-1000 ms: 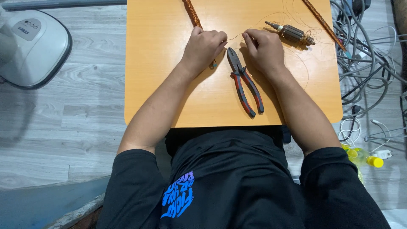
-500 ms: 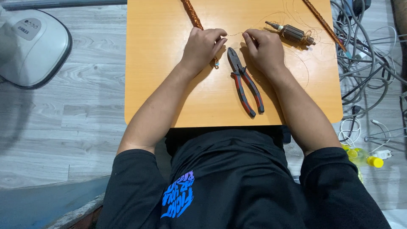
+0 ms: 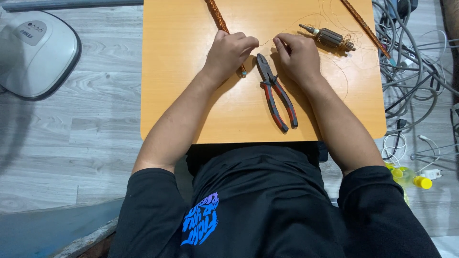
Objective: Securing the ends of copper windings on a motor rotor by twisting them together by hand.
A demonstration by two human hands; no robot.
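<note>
A: Copper wire [image 3: 266, 42], hair-thin, spans the gap between our two hands near 12 o'clock on the wooden table [image 3: 167, 95]. Confirm hand states.

B: Left hand [image 3: 230, 52] is curled narrow, fingertips pinched on one end of the wire. It rests over the lower end of a wire-wound rod [image 3: 217, 18] that runs up toward 11 o'clock. Right hand [image 3: 297, 56] is also curled narrow, thumb and forefinger pinched on the other end of the strand. Neither hand holds a tool.

A: Location of the pliers?

B: Pliers [image 3: 276, 93] lie flat at the centre of the table, between our wrists, jaws toward 12 o'clock, red and black handles toward 5 o'clock. They touch neither hand.

A: Progress, as we judge it?

B: Loose strands trail around the motor rotor [image 3: 329, 37] at 1 o'clock, so we judge that some wire is already off it. Winding remains on the rotor, so the stripping looks partial. How much is left we cannot tell.

A: Count the items.

B: One pair of pliers. One rotor. Two wire-wound rods: the one under the left hand and a second rod [image 3: 363, 26] at 2 o'clock, crossing the table's edge. One strand held between the hands; the loose strands are too fine to count. Off the table: one tangle of grey cables [image 3: 411, 71] at 3 o'clock, one white appliance [image 3: 36, 55] at 9 o'clock.
</note>
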